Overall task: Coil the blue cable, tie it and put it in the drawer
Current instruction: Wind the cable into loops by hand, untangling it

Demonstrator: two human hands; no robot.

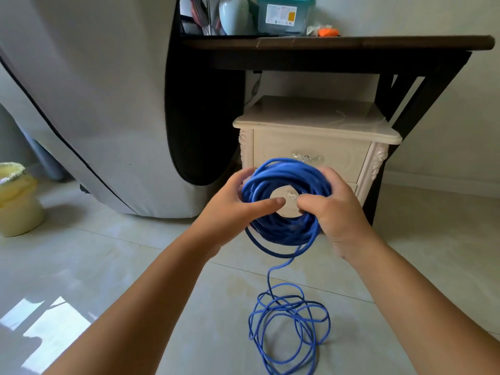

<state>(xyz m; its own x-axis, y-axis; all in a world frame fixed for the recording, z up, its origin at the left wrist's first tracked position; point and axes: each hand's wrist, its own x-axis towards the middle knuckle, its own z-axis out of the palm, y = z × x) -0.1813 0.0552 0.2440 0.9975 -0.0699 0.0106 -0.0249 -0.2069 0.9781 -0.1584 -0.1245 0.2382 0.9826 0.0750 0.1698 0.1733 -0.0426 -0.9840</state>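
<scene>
Tiled floor [121, 253] beneath upright blue cable [286, 231] coil, axis toward camera

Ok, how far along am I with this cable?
Coiling is under way: the left hand and right hand grip a thick coil. A loose tangle lies on the floor, unwound. Tying remains, and the drawer is shut.

Pale tiled floor [135, 266], bearing loose loops of blue cable [290, 304] at bottom centre, a cream nightstand [311, 155] mid-frame, a yellow-lined bin [16, 201] at left. Dark table [338, 44] along top, carrying a teal-lidded box [284, 17].
</scene>
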